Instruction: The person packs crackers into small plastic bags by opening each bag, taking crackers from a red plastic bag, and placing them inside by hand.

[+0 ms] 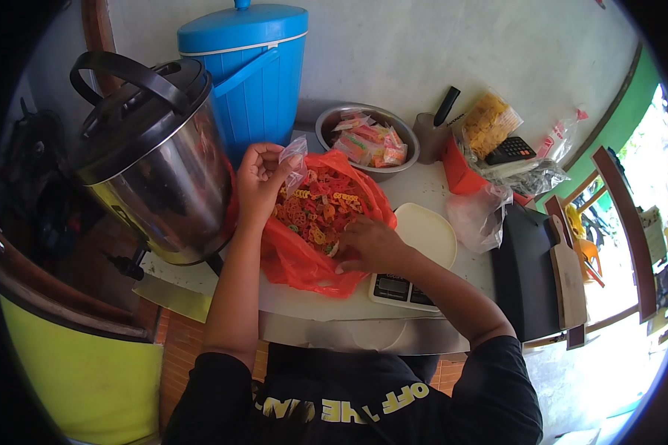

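My left hand (262, 174) pinches a small clear plastic bag (297, 159), raised over the left side of a red plastic bag (304, 263). Dry, wheel-shaped crackers (321, 200) in red, orange, yellow and green fill the wide mouth of the red bag. My right hand (372, 246) reaches into the bag's right side and touches the crackers. Its thumb and fingers are apart and curved downward, with some fingertips hard to see. Partly under my right forearm lies a digital kitchen scale (423, 226) with a cream top.
A steel bowl (393, 174) of filled packets stands behind the red bag. A large steel pot (174, 170) and a blue lidded bucket (263, 85) rise at left. To the right are an orange basket (460, 174), a calculator (511, 150) and a black box (523, 274).
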`<state>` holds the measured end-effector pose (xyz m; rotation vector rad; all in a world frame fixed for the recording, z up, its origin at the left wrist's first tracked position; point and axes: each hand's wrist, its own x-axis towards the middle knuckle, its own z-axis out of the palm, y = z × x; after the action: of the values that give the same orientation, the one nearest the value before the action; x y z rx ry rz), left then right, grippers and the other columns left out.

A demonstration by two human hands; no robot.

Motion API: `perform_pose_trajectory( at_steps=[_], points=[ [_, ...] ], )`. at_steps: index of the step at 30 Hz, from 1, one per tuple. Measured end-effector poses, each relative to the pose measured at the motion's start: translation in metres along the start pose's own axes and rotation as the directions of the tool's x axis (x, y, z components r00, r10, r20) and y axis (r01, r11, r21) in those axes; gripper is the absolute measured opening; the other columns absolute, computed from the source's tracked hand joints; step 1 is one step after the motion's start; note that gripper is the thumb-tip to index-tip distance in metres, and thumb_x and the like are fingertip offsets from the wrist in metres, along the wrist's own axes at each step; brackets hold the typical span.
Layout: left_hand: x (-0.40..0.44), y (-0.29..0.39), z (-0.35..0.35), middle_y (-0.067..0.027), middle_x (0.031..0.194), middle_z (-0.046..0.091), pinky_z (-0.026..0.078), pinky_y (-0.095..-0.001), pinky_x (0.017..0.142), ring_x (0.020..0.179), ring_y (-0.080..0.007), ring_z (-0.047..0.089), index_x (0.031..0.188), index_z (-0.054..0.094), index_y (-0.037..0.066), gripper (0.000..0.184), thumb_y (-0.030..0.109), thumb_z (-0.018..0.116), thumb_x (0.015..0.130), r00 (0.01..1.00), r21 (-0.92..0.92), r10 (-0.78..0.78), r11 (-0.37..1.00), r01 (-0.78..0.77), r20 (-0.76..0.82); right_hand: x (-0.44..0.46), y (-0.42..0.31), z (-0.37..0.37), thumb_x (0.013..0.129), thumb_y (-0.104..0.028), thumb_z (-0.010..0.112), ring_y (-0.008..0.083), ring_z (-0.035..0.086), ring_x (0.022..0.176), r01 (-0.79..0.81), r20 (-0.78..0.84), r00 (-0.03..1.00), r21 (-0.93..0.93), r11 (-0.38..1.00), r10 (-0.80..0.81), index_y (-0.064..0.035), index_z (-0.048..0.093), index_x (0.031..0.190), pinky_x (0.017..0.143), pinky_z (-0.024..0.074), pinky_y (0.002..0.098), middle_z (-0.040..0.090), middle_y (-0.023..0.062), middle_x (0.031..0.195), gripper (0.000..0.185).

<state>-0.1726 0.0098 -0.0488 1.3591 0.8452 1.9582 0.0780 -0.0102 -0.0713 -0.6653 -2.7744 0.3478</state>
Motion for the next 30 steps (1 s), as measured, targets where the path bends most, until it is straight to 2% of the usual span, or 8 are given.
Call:
perform_pose_trajectory(
  at_steps=[6, 9, 12, 18, 21, 24, 27, 30],
  points=[
    [-0.001, -0.002, 0.0, -0.0046, 0.087, 0.066, 0.049, -0.021, 0.071, 0.078, -0.0086, 0.064, 0.101, 0.055, 0.002, 0.03, 0.01, 0.078, 0.082, 1.0, 0.063, 0.029, 0.998, -0.028, -0.005, 0.029, 0.023, -0.025, 0.076, -0.023, 0.077, 0.0283, 0.06, 0.097, -0.207, -0.131, 0.964, 0.176, 0.962, 0.232, -0.0077, 0.065, 0.088, 0.078, 0.0509, 0.04, 0.062, 0.0089, 0.091, 0.023],
    [-0.001, -0.002, -0.001, -0.0042, 0.088, 0.065, 0.049, -0.0208, 0.071, 0.078, -0.0081, 0.063, 0.101, 0.055, 0.002, 0.029, 0.01, 0.077, 0.083, 0.999, 0.086, 0.03, 0.996, -0.029, -0.011, 0.04, 0.035, -0.015, 0.078, -0.014, 0.072, 0.0304, 0.059, 0.101, 0.032, -0.274, 0.961, 0.016, 0.999, -0.026, -0.0086, 0.063, 0.098, 0.083, 0.051, 0.0408, 0.061, 0.0095, 0.099, 0.022],
    [0.0, -0.007, -0.001, -0.0038, 0.089, 0.064, 0.049, -0.0206, 0.072, 0.078, -0.0071, 0.061, 0.101, 0.056, 0.002, 0.029, 0.01, 0.077, 0.083, 0.997, 0.057, 0.065, 0.996, -0.063, -0.045, 0.05, 0.031, -0.008, 0.078, -0.008, 0.068, 0.0316, 0.058, 0.106, -0.058, -0.349, 0.936, -0.026, 0.998, 0.045, -0.0112, 0.062, 0.108, 0.089, 0.0492, 0.0418, 0.06, 0.0097, 0.104, 0.031],
    [-0.001, -0.011, -0.002, -0.006, 0.094, 0.064, 0.048, -0.022, 0.077, 0.083, -0.0095, 0.062, 0.103, 0.055, 0.002, 0.026, 0.006, 0.074, 0.085, 0.994, 0.089, 0.079, 0.993, -0.072, -0.076, 0.072, 0.031, -0.005, 0.08, -0.018, 0.068, 0.0281, 0.055, 0.111, -0.065, -0.391, 0.92, -0.087, 0.994, 0.026, -0.0156, 0.064, 0.111, 0.094, 0.0454, 0.0432, 0.062, 0.0066, 0.107, 0.031],
    [-0.003, -0.01, 0.0, -0.0056, 0.095, 0.064, 0.047, -0.0219, 0.076, 0.083, -0.0087, 0.061, 0.103, 0.056, 0.002, 0.026, 0.007, 0.074, 0.085, 0.994, 0.121, 0.089, 0.989, -0.08, -0.069, 0.077, 0.036, 0.001, 0.079, -0.023, 0.069, 0.0268, 0.057, 0.106, -0.116, -0.363, 0.931, -0.241, 0.964, 0.022, -0.015, 0.066, 0.105, 0.092, 0.0465, 0.0423, 0.063, 0.0041, 0.107, 0.028],
    [-0.004, -0.006, 0.001, -0.0049, 0.095, 0.065, 0.046, -0.0215, 0.075, 0.082, -0.0078, 0.06, 0.103, 0.057, 0.002, 0.026, 0.008, 0.075, 0.085, 0.992, 0.163, 0.107, 0.982, -0.095, -0.065, 0.079, 0.042, 0.002, 0.076, -0.021, 0.071, 0.0267, 0.058, 0.1, -0.15, -0.354, 0.934, -0.279, 0.948, 0.044, -0.0146, 0.068, 0.101, 0.09, 0.0474, 0.0403, 0.064, 0.0036, 0.104, 0.025],
    [-0.004, -0.004, 0.002, -0.0045, 0.095, 0.065, 0.045, -0.0211, 0.075, 0.081, -0.0074, 0.059, 0.103, 0.057, 0.002, 0.026, 0.009, 0.075, 0.085, 0.99, 0.171, 0.124, 0.979, -0.111, -0.069, 0.074, 0.04, -0.009, 0.074, -0.018, 0.07, 0.0275, 0.059, 0.096, -0.187, -0.356, 0.925, -0.127, 0.974, 0.131, -0.0137, 0.068, 0.099, 0.087, 0.0487, 0.0396, 0.065, 0.0056, 0.101, 0.025],
    [-0.005, -0.002, 0.003, -0.0043, 0.094, 0.065, 0.045, -0.0213, 0.075, 0.081, -0.0073, 0.059, 0.103, 0.057, 0.002, 0.026, 0.009, 0.075, 0.085, 0.988, 0.208, 0.134, 0.971, -0.117, -0.07, 0.072, 0.035, -0.013, 0.073, -0.017, 0.07, 0.0278, 0.059, 0.094, -0.128, -0.404, 0.914, -0.227, 0.965, 0.026, -0.0142, 0.068, 0.101, 0.084, 0.0499, 0.0394, 0.065, 0.0068, 0.101, 0.028]
  ],
)
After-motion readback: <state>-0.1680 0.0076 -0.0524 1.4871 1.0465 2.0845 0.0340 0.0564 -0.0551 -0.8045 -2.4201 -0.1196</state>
